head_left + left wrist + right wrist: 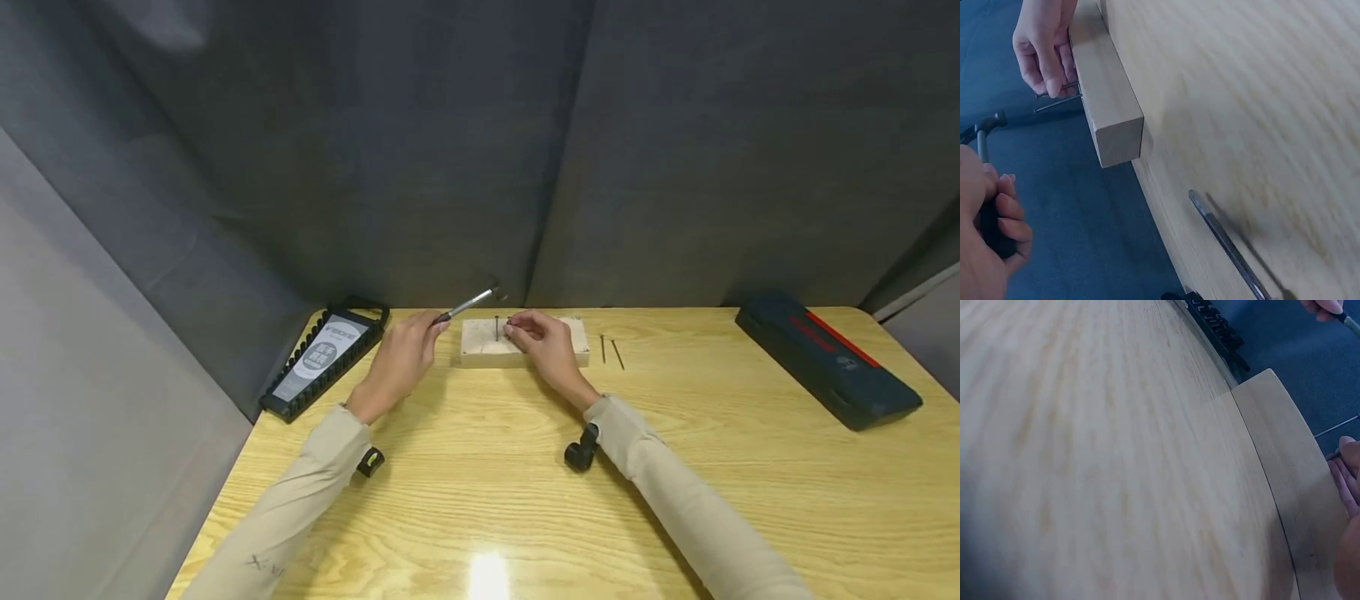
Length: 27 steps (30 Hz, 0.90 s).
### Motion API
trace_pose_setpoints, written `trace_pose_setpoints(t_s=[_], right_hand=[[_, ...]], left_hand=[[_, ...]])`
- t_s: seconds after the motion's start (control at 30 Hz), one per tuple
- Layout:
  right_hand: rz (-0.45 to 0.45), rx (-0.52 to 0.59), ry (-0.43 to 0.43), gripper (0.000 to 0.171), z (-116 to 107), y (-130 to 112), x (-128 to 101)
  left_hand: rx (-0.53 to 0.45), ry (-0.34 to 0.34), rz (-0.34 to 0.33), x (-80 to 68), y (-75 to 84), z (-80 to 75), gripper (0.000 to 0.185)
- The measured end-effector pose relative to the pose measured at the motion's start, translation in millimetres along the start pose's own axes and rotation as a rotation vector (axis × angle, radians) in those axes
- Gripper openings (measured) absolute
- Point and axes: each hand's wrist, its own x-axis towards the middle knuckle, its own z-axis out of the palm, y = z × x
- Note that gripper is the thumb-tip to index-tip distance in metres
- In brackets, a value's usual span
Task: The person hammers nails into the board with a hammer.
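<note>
My left hand (405,350) grips a small hammer (472,302) by its dark handle, its metal head raised behind the left half of a pale wooden block (491,360). One long nail (497,327) stands upright in the block's top. Just right of it, my right hand (547,346) pinches a second nail (1041,95) between thumb and fingers, its lower end hidden by the fingertips. The left wrist view has both nails side by side, with the hammer head (991,121) apart from them. In the right wrist view only part of my right hand (1349,478) shows.
Two loose nails (617,354) lie right of the block. A black wrench rack (324,358) with a printed label sits at the left table edge, and a dark case with a red stripe (828,358) lies far right. A grey curtain (420,167) hangs behind the table (465,467).
</note>
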Motion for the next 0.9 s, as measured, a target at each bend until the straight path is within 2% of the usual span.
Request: trace_pose_setpoints(t_s=[0.13,0.2,0.23,0.37,0.43,0.63,0.77,0.9], right_hand=[[0.007,0.007,0.005,0.017,0.0,1.2,-0.4],[0.006,0.016,0.004,0.017,0.4,1.8,-0.2],[0.005,0.02,0.003,0.017,0.5,2.0,-0.1],[0.004,0.026,0.0,0.016,0.1,0.7,-0.4],[0.004,0.027,0.003,0.015,0.3,-0.7,-0.4],[0.01,0.02,0.008,0.019,2.8,-1.8,1.9],[0.046,0.001,-0.021,0.022,-0.6,-6.1,2.6],[0.077,-0.05,-0.079,0.022,-15.3,-14.3,2.9]], left_hand=[[0.035,-0.07,-0.009,0.5,-0.6,2.1,0.017],[0.043,-0.079,-0.007,1.4,0.5,1.9,0.017],[0.032,-0.062,-0.005,2.5,1.7,1.3,0.017],[-0.076,0.081,0.0,8.6,7.2,-1.8,0.016],[-0.102,0.1,0.004,9.8,8.9,-1.2,0.016],[0.044,-0.1,-0.026,-0.2,7.9,3.1,0.018],[0.008,-0.108,-0.082,-2.9,6.8,3.4,0.02],[-0.028,-0.133,-0.1,-3.8,3.4,4.7,0.02]])
